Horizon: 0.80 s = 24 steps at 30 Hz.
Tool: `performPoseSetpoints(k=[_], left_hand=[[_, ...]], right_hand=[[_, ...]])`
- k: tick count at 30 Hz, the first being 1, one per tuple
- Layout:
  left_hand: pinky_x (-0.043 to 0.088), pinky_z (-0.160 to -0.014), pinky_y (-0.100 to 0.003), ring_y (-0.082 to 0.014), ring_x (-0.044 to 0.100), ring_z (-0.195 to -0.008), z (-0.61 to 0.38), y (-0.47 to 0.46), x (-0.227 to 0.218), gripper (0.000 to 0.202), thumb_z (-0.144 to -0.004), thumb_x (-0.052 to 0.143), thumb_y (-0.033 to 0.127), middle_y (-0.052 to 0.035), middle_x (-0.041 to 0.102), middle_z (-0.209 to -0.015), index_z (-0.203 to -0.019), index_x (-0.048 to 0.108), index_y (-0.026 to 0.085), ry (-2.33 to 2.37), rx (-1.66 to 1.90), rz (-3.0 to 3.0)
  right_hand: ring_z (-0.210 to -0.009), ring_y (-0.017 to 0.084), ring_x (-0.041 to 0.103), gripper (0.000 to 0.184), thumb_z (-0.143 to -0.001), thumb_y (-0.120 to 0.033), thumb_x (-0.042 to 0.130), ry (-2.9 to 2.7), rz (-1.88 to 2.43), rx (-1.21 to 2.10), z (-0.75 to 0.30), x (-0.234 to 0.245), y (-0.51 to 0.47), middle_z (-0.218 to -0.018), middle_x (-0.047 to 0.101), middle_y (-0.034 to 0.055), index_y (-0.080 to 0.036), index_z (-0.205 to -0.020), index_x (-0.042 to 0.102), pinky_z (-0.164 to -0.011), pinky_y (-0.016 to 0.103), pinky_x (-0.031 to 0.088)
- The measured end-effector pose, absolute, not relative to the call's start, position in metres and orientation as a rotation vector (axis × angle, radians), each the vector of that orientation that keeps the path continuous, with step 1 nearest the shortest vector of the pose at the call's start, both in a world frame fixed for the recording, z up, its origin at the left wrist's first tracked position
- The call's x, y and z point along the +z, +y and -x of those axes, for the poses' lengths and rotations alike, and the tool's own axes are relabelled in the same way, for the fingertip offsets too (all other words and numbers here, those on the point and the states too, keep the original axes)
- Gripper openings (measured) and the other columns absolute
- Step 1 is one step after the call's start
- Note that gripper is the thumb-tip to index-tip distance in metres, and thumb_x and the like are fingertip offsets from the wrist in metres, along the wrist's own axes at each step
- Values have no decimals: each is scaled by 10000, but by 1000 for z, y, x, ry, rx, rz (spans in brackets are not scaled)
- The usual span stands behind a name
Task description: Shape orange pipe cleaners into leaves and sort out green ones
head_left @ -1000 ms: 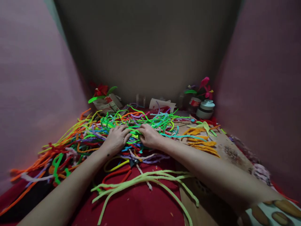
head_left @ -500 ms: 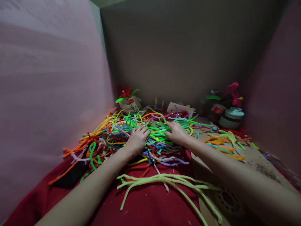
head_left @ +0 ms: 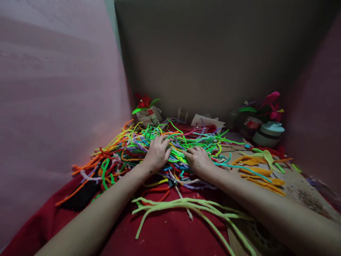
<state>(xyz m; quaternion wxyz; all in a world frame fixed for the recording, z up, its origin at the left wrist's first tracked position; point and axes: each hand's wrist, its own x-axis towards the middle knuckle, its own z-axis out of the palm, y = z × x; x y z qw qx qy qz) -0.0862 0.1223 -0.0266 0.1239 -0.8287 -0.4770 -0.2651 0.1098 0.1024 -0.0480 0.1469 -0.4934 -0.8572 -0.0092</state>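
A tangled heap of fuzzy pipe cleaners (head_left: 133, 142) in many colours lies in front of me. My left hand (head_left: 157, 151) rests on its middle, thumb apart from the fingers and no firm grip visible. To the right, my right hand (head_left: 198, 160) has its fingers curled into the near side of the heap, against green and yellow pipe cleaners; the fingertips are partly hidden among them. Closer to me, a loose bunch of pale yellow pipe cleaners (head_left: 183, 203) lies on the red cloth (head_left: 165, 231).
Orange pipe cleaners (head_left: 252, 160) lie on a cardboard sheet (head_left: 295, 177) at right. Behind them stand a pale lidded jar (head_left: 269, 133) and pink flowers (head_left: 273, 103). A red flower (head_left: 144, 101) stands at back left. Pink walls (head_left: 58, 106) close in the sides.
My right hand has come nearer to me, its fingers now curled. The left hand has shifted slightly forward, opening its thumb. A light-blue pipe cleaner now stretches rightward past my right wrist.
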Motion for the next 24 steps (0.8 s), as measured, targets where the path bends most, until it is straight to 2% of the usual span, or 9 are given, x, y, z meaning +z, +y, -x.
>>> performPoseSetpoints(k=[3, 6, 9, 11, 14, 16, 20, 24], left_hand=[[394, -901, -395, -236, 473, -1044, 89, 136, -40, 303, -830, 483, 253, -136, 537, -1109, -1090, 572, 125, -1430, -716, 2460], [375, -933, -378, -219, 461, -1052, 93, 141, -46, 259, -848, 464, 261, -118, 533, -1110, -1023, 618, 147, -1377, -713, 2493], [374, -927, -397, -220, 464, -1037, 94, 138, -47, 241, -856, 451, 248, -117, 533, -1101, -973, 641, 157, -1331, -731, 2509], [376, -920, -404, -219, 474, -1026, 93, 135, -47, 227, -848, 460, 230, -114, 537, -1089, -965, 643, 163, -1348, -742, 2508], [381, -899, -413, -229, 474, -1048, 91, 127, -41, 209, -831, 483, 230, -108, 519, -1125, -964, 638, 183, -1439, -790, 2460], [361, -912, -432, -246, 445, -1102, 88, 120, -33, 205, -822, 496, 245, -105, 486, -1197, -966, 634, 197, -1458, -857, 2391], [284, -996, -444, -240, 391, -1175, 71, 111, -11, 202, -844, 473, 284, -70, 463, -1277, -932, 642, 217, -1296, -986, 2365], [362, -973, -327, -181, 459, -1133, 44, 126, -1, 237, -851, 417, 193, -82, 493, -1241, -988, 610, 172, -1131, -1010, 2574]], right_hand=[[-980, 248, 483, 336, -823, -184, 447, -2439, 1439, 12, -110, -44, 101, -1040, 633, 108, -213, -1109, 619, -872, 376, 330], [-924, 199, 546, 317, -808, -157, 452, -2354, 1504, 71, -115, -31, 108, -994, 665, 68, -216, -1042, 657, -826, 291, 385], [-895, 148, 590, 423, -834, -88, 334, -2194, 1638, 86, -122, -14, 129, -1043, 659, 56, -186, -1156, 591, -774, 229, 417], [-863, 155, 613, 428, -829, -78, 333, -2119, 1742, 86, -123, -7, 147, -1021, 666, 79, -158, -1167, 582, -743, 233, 430], [-838, 195, 633, 298, -778, -107, 472, -2103, 1866, 110, -117, -5, 172, -894, 690, 92, -165, -984, 680, -716, 254, 444], [-865, 218, 629, 218, -785, -142, 520, -2114, 1924, 110, -109, -9, 181, -894, 679, 112, -162, -922, 688, -731, 282, 451], [-937, 195, 580, 268, -859, -287, 515, -2171, 1984, 107, -98, -20, 185, -1091, 580, 93, -162, -1090, 565, -786, 367, 480], [-968, 195, 561, 313, -858, -308, 519, -2233, 1956, 74, -98, -24, 186, -1147, 541, 80, -174, -1141, 521, -796, 387, 482]])
